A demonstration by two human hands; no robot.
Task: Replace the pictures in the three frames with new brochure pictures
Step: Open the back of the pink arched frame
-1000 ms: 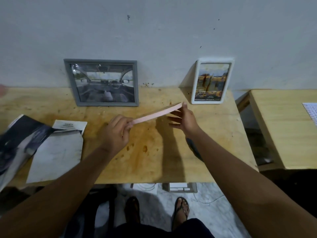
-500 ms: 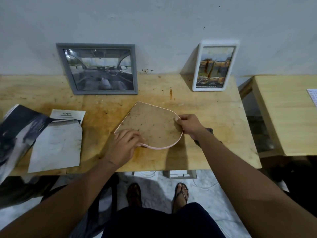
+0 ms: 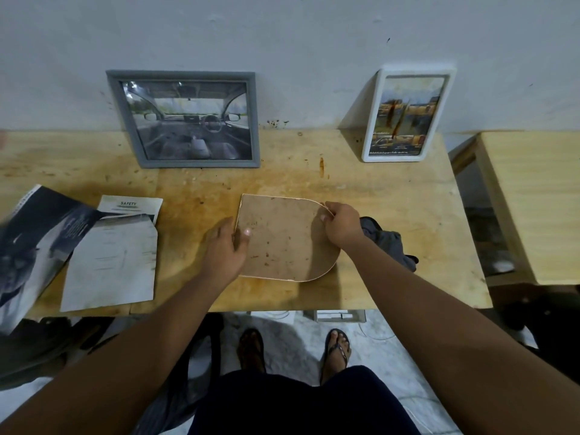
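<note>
**Third frame turned face-down, backing board up**

From edge-on in the air a second ago, the arch-shaped frame point(image 3: 282, 243) is now down on the wooden table point(image 3: 392, 196) directly in front of the person. Its brown backing faces up, with the straight edge to the left and the rounded end to the right. (A shadow under its near right curve leaves it unclear whether it rests fully flat.)

The left hand point(image 3: 224, 249) grips the straight edge, with the thumb on the backing and the fingers curled underneath out of sight. The right hand point(image 3: 343, 229) pinches the rounded rim, fingertips point(image 3: 323, 217) bent over onto the board.

The grey frame point(image 3: 185, 120) and the white frame point(image 3: 408, 116) lean against the wall, each with a picture in it. Brochure pages point(image 3: 110, 255) lie well to the left, and a dark cloth point(image 3: 389, 243) lies just beside the right wrist.

With the backing exposed, the step in hand is probably opening this frame. No tabs or clips show on the board, so prying may have to start at the rim.
</note>
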